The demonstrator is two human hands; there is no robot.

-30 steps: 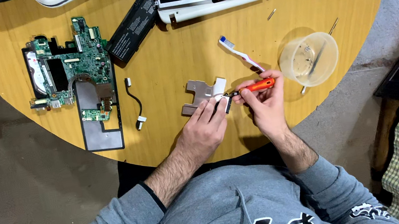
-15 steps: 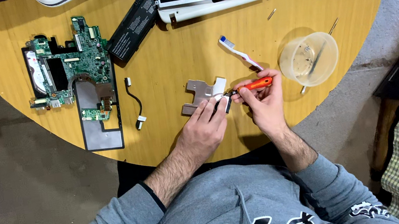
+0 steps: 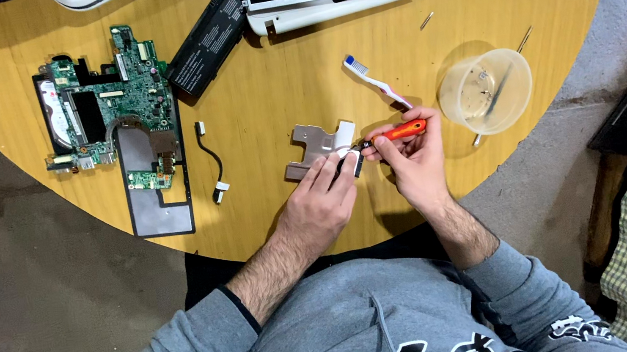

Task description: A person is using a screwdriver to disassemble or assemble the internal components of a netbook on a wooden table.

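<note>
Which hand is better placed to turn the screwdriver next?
The right hand: it already grips the orange screwdriver, tip at the metal bracket. The left hand is pressing that bracket down on the table.

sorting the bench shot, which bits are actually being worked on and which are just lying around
In use:
left hand
right hand
orange screwdriver
metal bracket

Lying about:
circuit board
battery
toothbrush
plastic cup
short cable
</note>
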